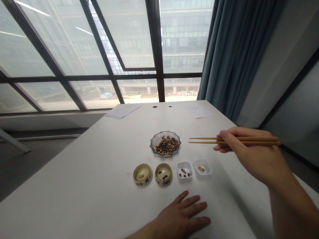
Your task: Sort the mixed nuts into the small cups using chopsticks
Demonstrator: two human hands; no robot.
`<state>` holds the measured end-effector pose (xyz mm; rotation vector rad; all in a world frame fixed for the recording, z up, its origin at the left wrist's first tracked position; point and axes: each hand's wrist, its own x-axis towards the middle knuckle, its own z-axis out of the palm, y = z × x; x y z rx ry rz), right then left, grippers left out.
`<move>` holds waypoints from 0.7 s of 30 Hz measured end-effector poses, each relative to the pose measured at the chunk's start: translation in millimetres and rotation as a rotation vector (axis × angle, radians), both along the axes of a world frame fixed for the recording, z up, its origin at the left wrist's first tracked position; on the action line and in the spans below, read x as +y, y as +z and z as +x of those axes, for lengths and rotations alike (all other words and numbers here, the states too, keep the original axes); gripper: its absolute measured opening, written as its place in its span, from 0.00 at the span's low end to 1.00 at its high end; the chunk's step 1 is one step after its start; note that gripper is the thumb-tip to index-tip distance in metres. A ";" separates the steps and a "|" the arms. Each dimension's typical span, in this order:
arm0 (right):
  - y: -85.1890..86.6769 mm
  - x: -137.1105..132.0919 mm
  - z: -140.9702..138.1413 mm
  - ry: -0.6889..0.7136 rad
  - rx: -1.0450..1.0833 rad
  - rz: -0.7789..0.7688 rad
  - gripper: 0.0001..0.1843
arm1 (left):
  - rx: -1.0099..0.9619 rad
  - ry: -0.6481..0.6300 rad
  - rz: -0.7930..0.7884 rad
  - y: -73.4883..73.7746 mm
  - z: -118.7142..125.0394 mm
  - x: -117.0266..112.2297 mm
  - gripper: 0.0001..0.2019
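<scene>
My right hand (239, 146) is closed around a pair of wooden chopsticks (254, 140), held level above the table with their tips apart and pointing left. Nothing shows between the tips. They end just right of a scalloped glass bowl (151, 146) heaped with mixed dark and pale seeds (166, 144). My left hand (183, 214) lies on the table, fingers spread and holding nothing. Beyond it stand two small ceramic cups, a left one (147, 168) with a pale seed and a right one (167, 167) with dark seeds. Beside them are two clear plastic boxes, a left one (184, 179) with several brown seeds and a right one (208, 172) with pale pieces.
The white table (99, 186) reaches toward large windows. Papers (122, 111) lie at its far left, and another sheet (199, 111) at the far right. A small dark disc (155, 107) sits by the far edge. Blue curtains (231, 59) hang at the right.
</scene>
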<state>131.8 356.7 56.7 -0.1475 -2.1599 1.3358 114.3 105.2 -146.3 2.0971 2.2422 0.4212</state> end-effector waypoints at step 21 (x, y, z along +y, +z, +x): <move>-40.7 -45.8 -113.9 0.158 0.096 -0.264 0.28 | 0.285 0.014 0.104 -13.8 -0.6 0.8 0.19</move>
